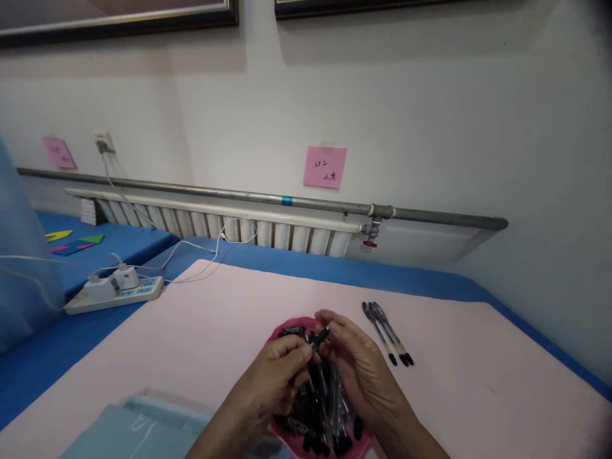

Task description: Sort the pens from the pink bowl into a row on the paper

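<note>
Over a pink scalloped basket (pixel 278 326), my left hand (pixel 277 370) pinches a slim pen part with a black end (pixel 322 336) between thumb and fingertips. My right hand (pixel 358 360) is beside it, its fingers loosely curved around the black end; whether they touch it I cannot tell. Inside the basket, below both hands, lies a heap of clear and black pen parts (pixel 329 401). To the right of my right hand, several assembled pens with black caps (pixel 386 331) lie side by side on the pink sheet (pixel 454 382).
A light-blue plastic packet (pixel 138 427) lies at the front left. A white power strip (pixel 115 296) with plugged-in chargers and loose cables stands on the blue surface (pixel 29 376). Behind the table are a radiator (pixel 215 223), a pipe (pixel 215 191) and a red valve (pixel 370 243).
</note>
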{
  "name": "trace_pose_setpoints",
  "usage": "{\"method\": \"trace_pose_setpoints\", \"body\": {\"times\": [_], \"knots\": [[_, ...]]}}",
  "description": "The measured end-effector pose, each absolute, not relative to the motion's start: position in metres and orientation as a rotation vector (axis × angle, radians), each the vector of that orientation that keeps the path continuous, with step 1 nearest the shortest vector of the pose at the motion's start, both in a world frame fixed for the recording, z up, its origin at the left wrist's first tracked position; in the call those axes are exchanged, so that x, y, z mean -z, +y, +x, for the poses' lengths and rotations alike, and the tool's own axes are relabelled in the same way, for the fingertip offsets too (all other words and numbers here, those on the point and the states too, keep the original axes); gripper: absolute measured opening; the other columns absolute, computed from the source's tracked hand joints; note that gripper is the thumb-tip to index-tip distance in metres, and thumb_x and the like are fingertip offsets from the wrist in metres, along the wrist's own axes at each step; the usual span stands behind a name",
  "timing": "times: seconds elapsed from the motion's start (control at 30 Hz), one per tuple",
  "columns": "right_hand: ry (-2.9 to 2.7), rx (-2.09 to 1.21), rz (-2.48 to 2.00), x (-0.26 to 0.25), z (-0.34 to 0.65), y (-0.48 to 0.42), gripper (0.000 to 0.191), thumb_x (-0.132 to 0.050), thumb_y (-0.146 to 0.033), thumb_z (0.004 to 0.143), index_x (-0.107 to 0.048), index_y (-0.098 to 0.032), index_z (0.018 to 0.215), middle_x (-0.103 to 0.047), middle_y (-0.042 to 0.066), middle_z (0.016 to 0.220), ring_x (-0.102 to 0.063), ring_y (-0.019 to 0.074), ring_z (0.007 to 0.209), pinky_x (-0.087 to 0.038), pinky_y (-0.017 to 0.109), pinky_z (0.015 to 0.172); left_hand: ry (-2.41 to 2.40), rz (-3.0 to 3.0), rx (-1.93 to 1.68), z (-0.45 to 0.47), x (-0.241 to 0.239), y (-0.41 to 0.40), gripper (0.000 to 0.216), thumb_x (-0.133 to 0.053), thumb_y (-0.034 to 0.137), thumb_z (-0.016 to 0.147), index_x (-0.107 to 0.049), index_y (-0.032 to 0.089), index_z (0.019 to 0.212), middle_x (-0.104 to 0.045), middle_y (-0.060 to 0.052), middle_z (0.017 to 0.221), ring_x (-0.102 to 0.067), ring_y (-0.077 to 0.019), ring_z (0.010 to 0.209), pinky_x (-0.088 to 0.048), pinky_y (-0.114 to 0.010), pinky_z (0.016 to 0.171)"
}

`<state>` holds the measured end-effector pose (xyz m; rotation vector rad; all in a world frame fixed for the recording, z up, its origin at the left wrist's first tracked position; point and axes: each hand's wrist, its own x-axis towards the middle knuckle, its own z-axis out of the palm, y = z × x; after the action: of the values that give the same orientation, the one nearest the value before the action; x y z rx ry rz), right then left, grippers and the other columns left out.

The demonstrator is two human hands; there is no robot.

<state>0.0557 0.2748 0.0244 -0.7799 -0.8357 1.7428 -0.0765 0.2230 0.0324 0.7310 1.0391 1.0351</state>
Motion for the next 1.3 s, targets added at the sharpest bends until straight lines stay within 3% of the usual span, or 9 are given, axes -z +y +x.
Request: {"method": "trace_pose_setpoints", "body": {"times": [0.07, 0.23, 0.3, 0.37, 0.53, 0.67, 0.8, 0.97, 1.3], "knots": [[-0.833, -1.737, -0.784, -0.025, 0.056, 0.275, 0.026, -0.081, -0.028, 0.060, -0.076, -0.020, 0.084, -0.070, 0.002, 0.080, -0.053, 0.0140, 0.064, -0.046, 0.027, 0.064, 1.046, 0.738, -1.029, -0.076, -0.032, 0.223, 0.045, -0.067, 0.060, 0.063, -0.052, 0.019, 0.075, -0.036, 0.011, 0.044, -0.017, -0.0007, 0.031, -0.002, -0.021, 0.035], [-0.819, -1.727, -0.821, -0.024, 0.056, 0.276, 0.019, -0.083, -0.028, 0.056, -0.075, -0.019, 0.070, -0.066, -0.001, 0.069, -0.051, 0.0122, 0.061, -0.044, 0.024, 0.061, 1.090, 0.768, -1.036, -0.075, -0.032, 0.223, 0.051, -0.069, 0.064, 0.057, -0.050, 0.019, 0.072, -0.036, 0.012, 0.042, -0.017, -0.0010, 0.030, -0.004, -0.020, 0.034], [-0.823, -1.750, -0.805, -0.023, 0.056, 0.275, 0.022, -0.083, -0.029, 0.057, -0.075, -0.019, 0.076, -0.067, 0.000, 0.074, -0.051, 0.0123, 0.062, -0.044, 0.025, 0.061, 1.085, 0.763, -1.041, -0.075, -0.033, 0.223, 0.051, -0.068, 0.065, 0.056, -0.050, 0.020, 0.071, -0.036, 0.012, 0.041, -0.018, -0.0015, 0.030, -0.004, -0.020, 0.034], [-0.823, -1.755, -0.804, -0.023, 0.056, 0.275, 0.028, -0.083, -0.028, 0.057, -0.076, -0.019, 0.083, -0.069, 0.001, 0.079, -0.052, 0.0118, 0.063, -0.045, 0.025, 0.064, 1.080, 0.755, -1.037, -0.075, -0.033, 0.223, 0.050, -0.068, 0.064, 0.057, -0.050, 0.020, 0.072, -0.036, 0.012, 0.042, -0.017, -0.0015, 0.031, -0.004, -0.020, 0.034], [-0.812, -1.738, -0.825, -0.021, 0.057, 0.276, 0.020, -0.084, -0.027, 0.056, -0.075, -0.020, 0.071, -0.067, -0.002, 0.074, -0.051, 0.0102, 0.062, -0.044, 0.023, 0.063, 1.089, 0.775, -1.053, -0.075, -0.032, 0.223, 0.047, -0.068, 0.062, 0.060, -0.044, 0.021, 0.065, -0.036, 0.011, 0.043, -0.017, -0.0015, 0.031, -0.004, -0.020, 0.034], [-0.823, -1.718, -0.819, -0.021, 0.057, 0.278, 0.026, -0.083, -0.028, 0.058, -0.076, -0.018, 0.081, -0.070, 0.001, 0.083, -0.052, 0.0115, 0.065, -0.045, 0.024, 0.065, 1.090, 0.776, -1.037, -0.076, -0.031, 0.224, 0.044, -0.065, 0.060, 0.065, -0.046, 0.021, 0.069, -0.035, 0.012, 0.043, -0.016, -0.0017, 0.032, -0.004, -0.020, 0.034], [-0.815, -1.719, -0.841, -0.021, 0.057, 0.277, 0.020, -0.084, -0.027, 0.056, -0.075, -0.019, 0.072, -0.067, -0.001, 0.071, -0.049, 0.0102, 0.060, -0.044, 0.022, 0.061, 1.098, 0.783, -1.041, -0.076, -0.029, 0.224, 0.042, -0.064, 0.059, 0.067, -0.047, 0.021, 0.070, -0.036, 0.011, 0.044, -0.016, -0.0018, 0.032, -0.004, -0.020, 0.034], [-0.841, -1.715, -0.837, -0.021, 0.057, 0.277, 0.028, -0.085, -0.028, 0.054, -0.076, -0.017, 0.078, -0.069, 0.001, 0.080, -0.051, 0.0105, 0.063, -0.045, 0.022, 0.063, 1.088, 0.794, -1.052, -0.076, -0.028, 0.222, 0.040, -0.063, 0.057, 0.069, -0.048, 0.020, 0.071, -0.034, 0.011, 0.044, -0.016, -0.0021, 0.032, -0.004, -0.020, 0.034], [-0.842, -1.723, -0.852, -0.019, 0.058, 0.279, 0.032, -0.085, -0.027, 0.052, -0.077, -0.015, 0.081, -0.069, 0.000, 0.073, -0.050, 0.0082, 0.060, -0.043, 0.019, 0.061, 1.095, 0.816, -1.108, -0.077, -0.017, 0.226, 0.032, -0.061, 0.050, 0.075, -0.051, 0.020, 0.069, -0.033, 0.010, 0.044, -0.018, -0.0040, 0.035, -0.008, -0.021, 0.037]]}}
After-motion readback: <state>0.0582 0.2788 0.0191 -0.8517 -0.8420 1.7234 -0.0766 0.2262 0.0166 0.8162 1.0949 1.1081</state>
